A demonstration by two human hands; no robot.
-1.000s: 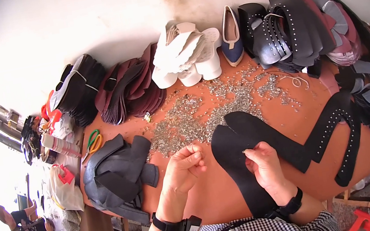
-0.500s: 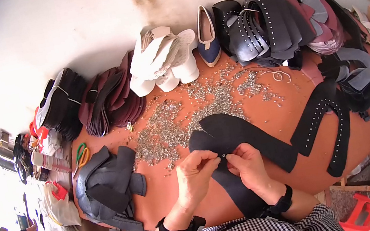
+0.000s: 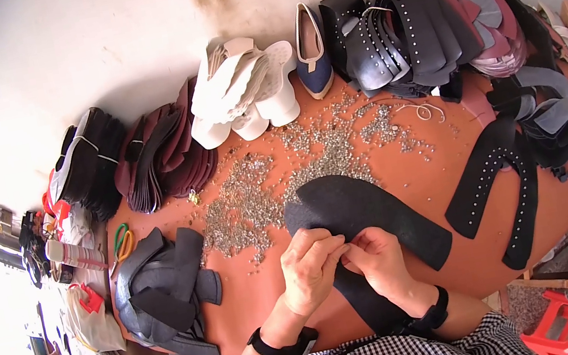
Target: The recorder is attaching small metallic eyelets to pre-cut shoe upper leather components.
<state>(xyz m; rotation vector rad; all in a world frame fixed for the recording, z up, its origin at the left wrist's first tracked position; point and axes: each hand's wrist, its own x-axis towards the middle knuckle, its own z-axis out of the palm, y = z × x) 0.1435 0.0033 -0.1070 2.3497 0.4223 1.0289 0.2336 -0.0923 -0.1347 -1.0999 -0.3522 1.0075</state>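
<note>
Two hands meeting, left hand [image 3: 311, 268] and right hand [image 3: 378, 260] curled, fingers pinching the black leather piece [image 3: 367, 220] on the table [image 3: 261, 303]

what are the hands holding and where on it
Both the left hand and right hand pinch the black leather piece at its near inner edge, fingertips meeting there.

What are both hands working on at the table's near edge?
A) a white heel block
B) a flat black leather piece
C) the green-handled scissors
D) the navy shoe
B: the left hand and right hand meet, fingertips together, on the black leather piece lying on the orange table; the navy shoe stands far back by the wall, untouched.
</note>
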